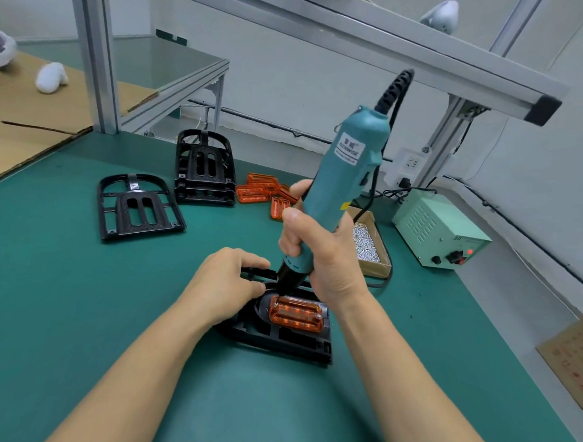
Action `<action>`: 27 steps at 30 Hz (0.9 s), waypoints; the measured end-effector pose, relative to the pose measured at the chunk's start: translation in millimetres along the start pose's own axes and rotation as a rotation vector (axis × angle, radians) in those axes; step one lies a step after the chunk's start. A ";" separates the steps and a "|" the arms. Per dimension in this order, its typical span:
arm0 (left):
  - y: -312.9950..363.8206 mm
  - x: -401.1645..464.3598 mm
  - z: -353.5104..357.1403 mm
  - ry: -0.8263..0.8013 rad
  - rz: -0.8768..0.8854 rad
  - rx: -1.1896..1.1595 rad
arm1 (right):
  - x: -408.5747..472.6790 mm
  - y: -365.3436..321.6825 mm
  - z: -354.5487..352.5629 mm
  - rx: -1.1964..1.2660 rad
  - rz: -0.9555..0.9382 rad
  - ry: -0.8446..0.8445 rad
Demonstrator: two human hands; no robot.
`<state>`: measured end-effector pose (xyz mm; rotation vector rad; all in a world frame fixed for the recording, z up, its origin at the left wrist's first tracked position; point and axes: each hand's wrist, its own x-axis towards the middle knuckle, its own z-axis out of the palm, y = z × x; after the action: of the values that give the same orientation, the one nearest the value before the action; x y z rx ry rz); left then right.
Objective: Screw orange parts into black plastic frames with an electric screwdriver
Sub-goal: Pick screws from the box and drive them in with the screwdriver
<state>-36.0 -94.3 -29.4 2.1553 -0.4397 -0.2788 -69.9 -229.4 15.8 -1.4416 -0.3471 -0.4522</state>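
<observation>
A black plastic frame [290,342] lies on the green mat in front of me with an orange part [296,314] seated in it. My right hand [322,253] grips a teal electric screwdriver [345,173] that leans to the right, its black tip down at the orange part's upper left corner. My left hand [224,283] holds the frame's far left edge, fingers curled over it. A screw head shows at the orange part's right end.
One black frame [135,206] lies flat at the left, and a stack of frames [205,168] stands behind it. Loose orange parts [264,191] lie beyond my hands. A cardboard box of screws [370,243] and the green power supply [437,229] stand to the right.
</observation>
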 end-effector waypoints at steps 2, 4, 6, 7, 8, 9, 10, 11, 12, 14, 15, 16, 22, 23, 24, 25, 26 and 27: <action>0.0 0.7 0.3 -0.005 -0.007 -0.009 | -1.3 1.1 -2.5 0.027 0.002 0.055; 0.0 1.3 0.8 -0.006 -0.005 -0.012 | -2.2 2.2 -3.3 0.060 0.009 0.093; -0.1 1.6 0.9 -0.007 0.000 -0.014 | -2.4 3.1 -3.1 0.079 0.018 0.102; -0.3 1.7 0.9 -0.006 0.002 -0.015 | -2.1 3.2 -3.1 0.080 0.019 0.100; -0.6 1.9 0.9 -0.006 0.002 -0.018 | -1.9 3.4 -3.4 0.079 0.019 0.097; -1.0 2.0 1.1 -0.005 0.002 -0.021 | -1.8 3.4 -3.8 0.079 0.019 0.093; -1.4 2.2 1.3 -0.003 0.001 -0.024 | -2.0 3.2 -4.4 0.080 0.022 0.090; -1.8 2.4 1.5 -0.002 0.000 -0.027 | -2.5 3.0 -5.0 0.086 0.025 0.084; -2.0 2.6 1.7 -0.001 -0.003 -0.029 | -3.4 2.6 -5.7 0.092 0.028 0.074; -1.9 3.0 2.1 0.001 -0.005 -0.032 | -5.2 1.6 -7.2 0.105 0.031 0.037; -2.0 2.9 2.4 0.004 -0.002 -0.031 | -5.7 0.9 -7.6 0.109 0.036 0.013; -1.9 2.8 2.7 0.007 0.001 -0.026 | -6.0 0.3 -7.9 0.112 0.042 -0.010; -1.6 1.4 4.3 0.039 0.016 0.033 | -8.8 -1.3 -10.9 0.148 0.033 -0.039; -1.2 1.2 4.1 0.043 0.019 0.045 | -9.8 -1.1 -10.6 0.150 0.029 -0.018; -0.8 1.3 4.1 0.044 0.023 0.059 | -10.5 -1.3 -10.3 0.150 0.019 0.017; -0.7 1.3 4.0 0.042 0.030 0.070 | -11.0 -1.6 -10.0 0.158 0.009 0.069; -0.5 1.4 3.8 0.040 0.037 0.076 | -10.8 -2.6 -10.7 0.185 0.003 0.135; -0.7 1.3 3.4 0.037 0.044 0.079 | -10.0 -4.6 -12.9 0.233 -0.003 0.209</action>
<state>-35.9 -96.9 -32.0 2.2213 -0.4836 -0.1994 -81.4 -241.6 13.4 -1.1565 -0.2258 -0.5413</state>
